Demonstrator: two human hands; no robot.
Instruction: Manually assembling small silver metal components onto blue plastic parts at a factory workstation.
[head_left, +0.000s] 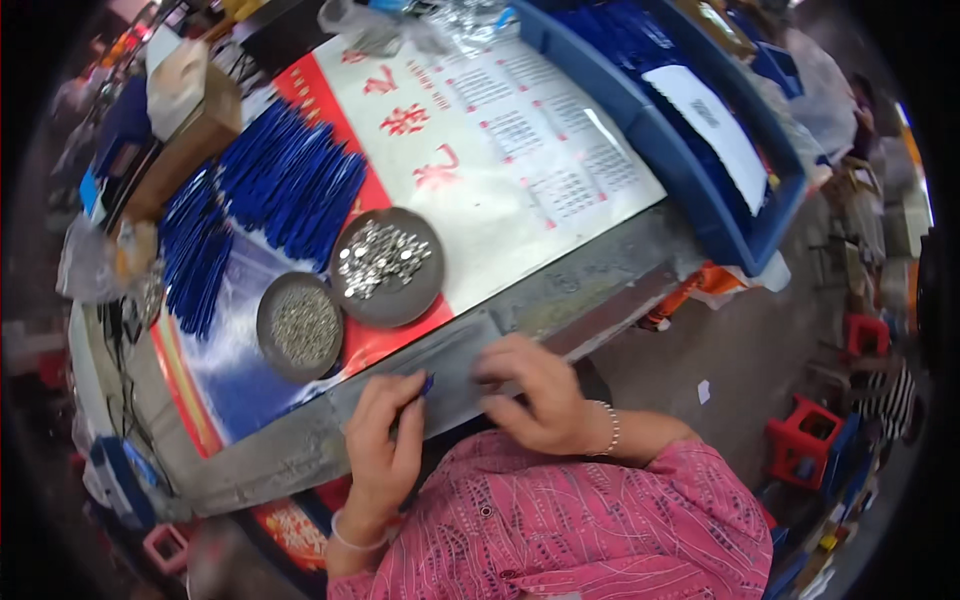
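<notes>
My left hand (382, 438) is closed in a pinch at the table's near edge, on a small dark blue piece (428, 384) whose tip shows by the thumb. To its right is my right hand (538, 400), its fingers bent and smeared by motion, thumb apart from them. A dark smudge lies by its fingertips, too blurred to name. Beyond the hands stand two round grey dishes: one dish (437, 285) holds shiny silver domed pieces (378, 258), the smaller dish (266, 335) holds tiny silver pieces (306, 326). Many glossy blue strips (290, 170) lie fanned out behind them.
A printed calendar sheet (440, 170) covers much of the grey table (600, 265). At the far right a blue plastic crate (690, 185) holds blue items and a white sheet. A cardboard box (212, 125) stands far left. Red stools (803, 440) stand on the floor at right.
</notes>
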